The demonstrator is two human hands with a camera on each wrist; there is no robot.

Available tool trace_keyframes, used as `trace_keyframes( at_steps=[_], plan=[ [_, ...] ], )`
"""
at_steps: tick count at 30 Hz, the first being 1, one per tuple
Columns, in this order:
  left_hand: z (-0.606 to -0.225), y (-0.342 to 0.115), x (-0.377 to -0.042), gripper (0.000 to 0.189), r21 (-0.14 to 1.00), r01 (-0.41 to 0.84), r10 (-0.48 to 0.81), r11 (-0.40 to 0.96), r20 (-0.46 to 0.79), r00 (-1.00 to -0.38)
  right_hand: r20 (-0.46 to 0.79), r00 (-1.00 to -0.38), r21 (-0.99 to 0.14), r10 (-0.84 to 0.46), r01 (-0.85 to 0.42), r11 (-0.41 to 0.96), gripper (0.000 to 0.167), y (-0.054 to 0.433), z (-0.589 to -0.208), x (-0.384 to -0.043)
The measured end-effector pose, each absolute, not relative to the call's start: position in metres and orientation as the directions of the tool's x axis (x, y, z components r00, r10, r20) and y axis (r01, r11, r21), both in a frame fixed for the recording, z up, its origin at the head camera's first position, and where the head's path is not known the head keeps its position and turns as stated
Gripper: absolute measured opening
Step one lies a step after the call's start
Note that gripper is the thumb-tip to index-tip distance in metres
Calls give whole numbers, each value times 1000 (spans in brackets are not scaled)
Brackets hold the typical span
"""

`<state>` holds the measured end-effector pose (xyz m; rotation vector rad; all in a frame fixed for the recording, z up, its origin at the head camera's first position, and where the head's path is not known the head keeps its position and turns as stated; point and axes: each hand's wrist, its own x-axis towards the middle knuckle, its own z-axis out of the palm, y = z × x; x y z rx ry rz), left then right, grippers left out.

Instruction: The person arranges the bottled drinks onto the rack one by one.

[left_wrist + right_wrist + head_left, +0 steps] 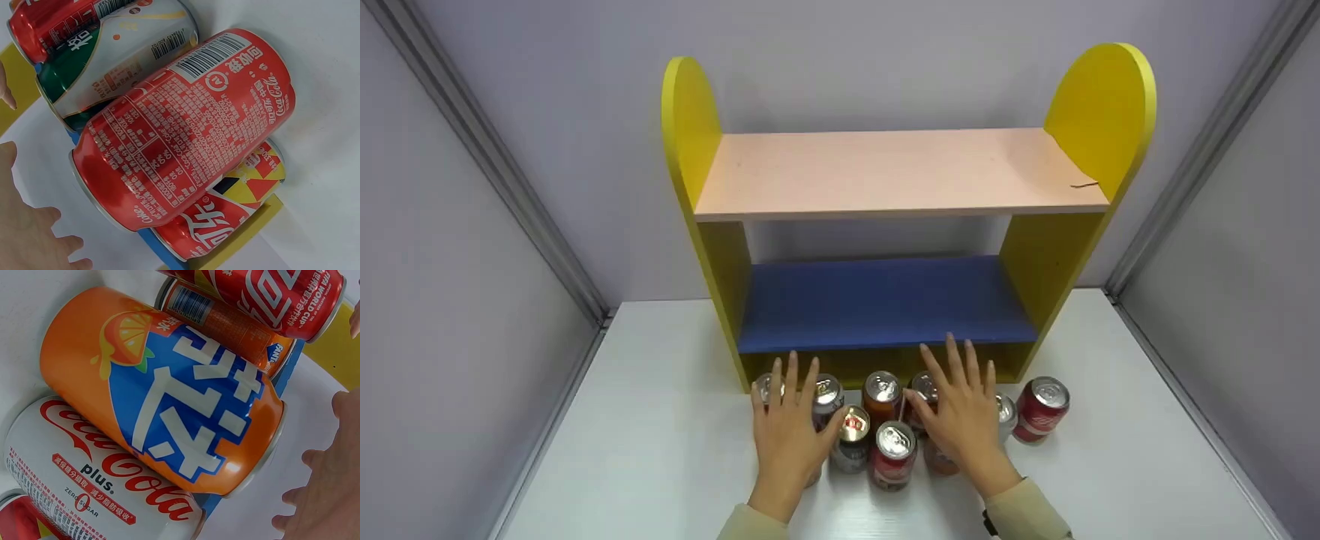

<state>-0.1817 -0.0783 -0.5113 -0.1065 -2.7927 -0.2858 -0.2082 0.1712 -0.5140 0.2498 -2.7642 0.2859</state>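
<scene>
Several drink cans stand upright in a loose group before the shelf. My left hand (787,439) is spread with straight fingers over the left end of the group. In the left wrist view a red Coca-Cola can (185,129) is nearest, with a white and green can (129,56) beside it. Over the right part spreads my right hand (966,424), fingers straight and apart. Its wrist view shows an orange Fanta can (169,394) next to a white Coca-Cola Plus can (101,478). Between the hands are a red can (894,459) and a gold-topped can (852,444).
A small shelf unit with yellow sides (1110,112), a pink upper board (885,172) and a blue lower board (877,300) stands behind the cans. Another red can (1041,409) is at the right end. Grey walls (472,300) enclose the white table (660,450).
</scene>
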Motion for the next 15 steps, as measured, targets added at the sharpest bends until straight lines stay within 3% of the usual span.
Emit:
trace_keyframes(
  at_steps=[15],
  plan=[
    [-508,-85,-184,85,189,118,46,975,350,-936,378,-914,-161,-151,-225,961,74,172,-514,-210]
  ],
)
